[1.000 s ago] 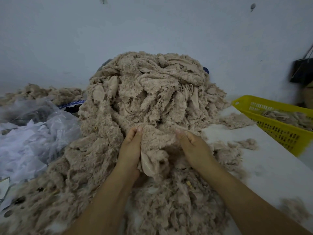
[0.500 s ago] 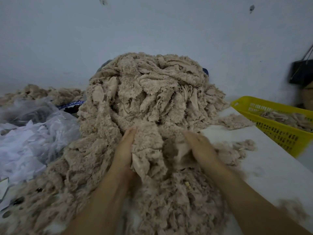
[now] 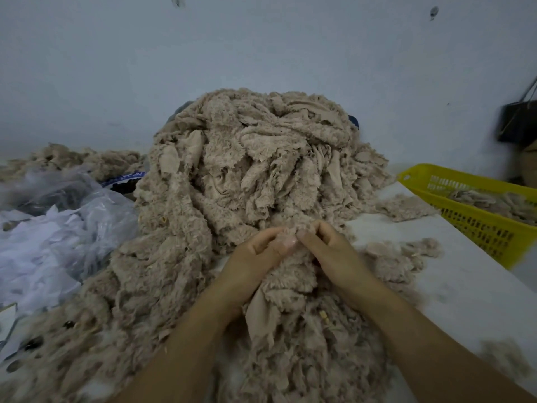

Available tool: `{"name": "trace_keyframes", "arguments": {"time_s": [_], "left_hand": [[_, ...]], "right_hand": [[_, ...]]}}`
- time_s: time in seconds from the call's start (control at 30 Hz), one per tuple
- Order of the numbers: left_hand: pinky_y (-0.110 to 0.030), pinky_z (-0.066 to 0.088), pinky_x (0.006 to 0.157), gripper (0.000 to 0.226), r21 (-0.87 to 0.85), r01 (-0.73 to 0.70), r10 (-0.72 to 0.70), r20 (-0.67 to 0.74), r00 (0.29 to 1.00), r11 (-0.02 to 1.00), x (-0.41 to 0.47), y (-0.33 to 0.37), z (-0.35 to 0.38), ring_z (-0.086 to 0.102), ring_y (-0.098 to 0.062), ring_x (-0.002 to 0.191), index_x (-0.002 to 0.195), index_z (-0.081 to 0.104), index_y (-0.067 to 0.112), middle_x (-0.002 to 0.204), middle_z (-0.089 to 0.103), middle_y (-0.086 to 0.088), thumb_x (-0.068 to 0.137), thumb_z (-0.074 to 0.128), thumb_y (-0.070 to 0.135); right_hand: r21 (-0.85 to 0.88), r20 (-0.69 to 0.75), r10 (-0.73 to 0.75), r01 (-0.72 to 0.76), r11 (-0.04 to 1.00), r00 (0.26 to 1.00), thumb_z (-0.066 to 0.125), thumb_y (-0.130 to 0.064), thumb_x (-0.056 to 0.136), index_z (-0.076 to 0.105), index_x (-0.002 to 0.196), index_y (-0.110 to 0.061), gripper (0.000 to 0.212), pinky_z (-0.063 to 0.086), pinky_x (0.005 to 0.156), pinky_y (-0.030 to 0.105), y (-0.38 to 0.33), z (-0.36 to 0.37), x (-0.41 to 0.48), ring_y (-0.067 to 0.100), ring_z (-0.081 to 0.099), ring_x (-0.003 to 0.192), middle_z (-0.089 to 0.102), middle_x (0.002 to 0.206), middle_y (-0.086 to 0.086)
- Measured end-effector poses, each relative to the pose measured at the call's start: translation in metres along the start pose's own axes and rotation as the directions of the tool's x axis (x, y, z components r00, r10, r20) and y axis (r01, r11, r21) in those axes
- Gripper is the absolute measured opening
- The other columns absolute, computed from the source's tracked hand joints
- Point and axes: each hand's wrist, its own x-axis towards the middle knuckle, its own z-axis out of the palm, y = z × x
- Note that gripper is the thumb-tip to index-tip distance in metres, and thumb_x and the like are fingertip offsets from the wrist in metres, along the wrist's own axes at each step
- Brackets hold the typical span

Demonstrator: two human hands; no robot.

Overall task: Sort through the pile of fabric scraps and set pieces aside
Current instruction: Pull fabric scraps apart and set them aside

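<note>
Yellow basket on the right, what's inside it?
Fuzzy beige fabric scraps lie inside the yellow basket. Its near wall hides the bottom, and the picture's edge cuts off the rest.

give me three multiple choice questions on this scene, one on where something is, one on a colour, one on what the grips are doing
1. Where does the yellow basket stand relative to the pile of scraps?
A. to its left
B. to its right
C. on top of it

2. What colour is the fabric in the pile?
A. beige
B. red
C. black

3. What are the left grip and right grip doing?
A. hanging idle
B. both pinching one scrap
C. lifting the basket

Answers:
1 B, the basket sits at the far right of the view, the pile in the middle.
2 A, the whole heap is beige fleece.
3 B, the fingers of both curl onto the same scrap in front of the pile.
</note>
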Motion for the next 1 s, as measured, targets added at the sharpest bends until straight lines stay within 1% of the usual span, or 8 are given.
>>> {"name": "trace_keyframes", "arguments": {"time_s": [0.17,0.37,0.5,0.6,0.7,0.77,0.87,1.0], "left_hand": [[-0.029,0.059,0.072,0.027,0.144,0.001,0.000,-0.005,1.000,0.990,0.002,-0.003,-0.004,0.074,-0.019,0.088,0.098,0.068,0.025,0.096,0.077,0.000,0.077,0.074,0.041],[-0.031,0.037,0.063,0.035,0.372,-0.003,0.032,-0.072,0.997,0.928,0.006,-0.007,-0.014,0.045,-0.011,0.058,0.066,0.047,0.025,0.063,0.048,0.006,0.095,0.065,0.030],[-0.031,0.055,0.062,0.021,0.012,0.032,-0.027,-0.316,0.948,0.999,0.008,-0.001,-0.029,0.068,-0.024,0.070,0.078,0.069,0.018,0.083,0.074,-0.006,0.094,0.066,0.032],[-0.040,0.062,0.070,0.042,-0.406,0.048,-0.197,-0.333,0.922,0.913,0.011,0.005,-0.033,0.074,-0.031,0.090,0.118,0.068,0.006,0.109,0.074,-0.019,0.097,0.057,0.040],[-0.045,0.057,0.068,0.050,-0.619,0.109,-0.340,-0.268,0.901,0.778,0.010,0.006,-0.034,0.076,-0.031,0.080,0.115,0.066,0.003,0.098,0.076,-0.019,0.099,0.049,0.047],[-0.044,0.054,0.068,0.050,-0.654,0.093,-0.346,-0.269,0.899,0.750,0.011,0.004,-0.036,0.076,-0.030,0.076,0.116,0.064,0.005,0.094,0.076,-0.019,0.101,0.045,0.048],[-0.043,0.058,0.071,0.044,-0.603,0.053,-0.331,-0.360,0.872,0.796,0.016,0.004,-0.030,0.074,-0.032,0.090,0.123,0.062,0.007,0.109,0.073,-0.020,0.102,0.049,0.043],[-0.046,0.061,0.079,0.037,-0.482,0.044,-0.267,-0.404,0.875,0.875,0.019,-0.005,-0.021,0.074,-0.031,0.092,0.122,0.064,0.009,0.109,0.073,-0.018,0.100,0.055,0.038]], "right_hand": [[0.015,-0.033,-0.022,0.023,1.000,0.999,0.057,-0.063,0.082,0.049,0.086,-0.024,0.041,0.041,0.068,0.040,0.003,-0.002,0.002,0.017,0.046,0.074,0.047,0.080,0.004],[0.024,-0.273,-0.051,0.060,0.998,0.961,0.045,-0.043,0.102,0.053,0.070,-0.038,0.034,0.040,0.047,0.014,0.006,-0.009,0.008,-0.002,0.047,0.050,0.054,0.057,-0.018],[0.192,-0.495,0.037,0.067,0.979,0.868,0.041,-0.039,0.105,0.049,0.079,-0.023,0.032,0.038,0.056,0.028,0.004,-0.045,0.012,0.008,0.043,0.053,0.051,0.062,-0.011],[0.097,-0.358,0.067,-0.035,0.995,0.931,0.047,-0.046,0.100,0.054,0.061,-0.027,0.043,0.041,0.052,0.026,0.006,-0.037,0.007,0.012,0.047,0.051,0.053,0.055,-0.008],[-0.146,-0.040,-0.013,0.007,0.989,0.999,0.042,-0.078,0.084,0.065,0.060,-0.020,0.068,0.051,0.066,0.026,0.002,-0.013,-0.005,0.014,0.061,0.060,0.067,0.065,-0.004],[-0.273,0.109,-0.141,0.166,0.948,0.984,0.034,-0.088,0.079,0.065,0.069,-0.021,0.074,0.050,0.071,0.022,0.001,0.000,-0.011,0.006,0.061,0.071,0.064,0.078,-0.008],[-0.413,0.154,-0.237,0.280,0.866,0.959,0.034,-0.089,0.076,0.056,0.089,-0.042,0.054,0.043,0.071,0.013,-0.008,0.011,-0.014,-0.002,0.054,0.087,0.051,0.097,-0.023],[-0.533,0.233,-0.253,0.341,0.775,0.939,0.039,-0.084,0.079,0.047,0.095,-0.045,0.043,0.038,0.063,0.014,-0.006,0.022,-0.014,-0.006,0.051,0.083,0.049,0.094,-0.024]]}}
